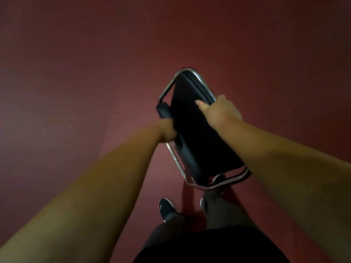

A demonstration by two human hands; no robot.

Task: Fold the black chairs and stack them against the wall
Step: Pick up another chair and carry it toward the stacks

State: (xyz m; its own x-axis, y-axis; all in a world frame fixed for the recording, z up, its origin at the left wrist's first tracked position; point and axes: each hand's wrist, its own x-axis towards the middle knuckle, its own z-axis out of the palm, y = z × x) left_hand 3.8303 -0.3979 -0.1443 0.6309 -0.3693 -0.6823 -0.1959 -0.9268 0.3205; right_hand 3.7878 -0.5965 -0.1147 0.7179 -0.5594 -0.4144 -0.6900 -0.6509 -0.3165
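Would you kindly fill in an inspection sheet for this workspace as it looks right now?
Surface: dark red floor, plain and dimly lit.
Job's things: one black chair with a chrome frame, apparently folded flat and held in front of the person; no wall or other chairs in view.
Clutter: nothing seen.
Grips: left-hand grip is curled round the chair's left side by the frame; right-hand grip holds the right edge, thumb on the black panel.
Cables: nothing seen.
Surroundings: the person's dark shoes and grey trousers below the chair.
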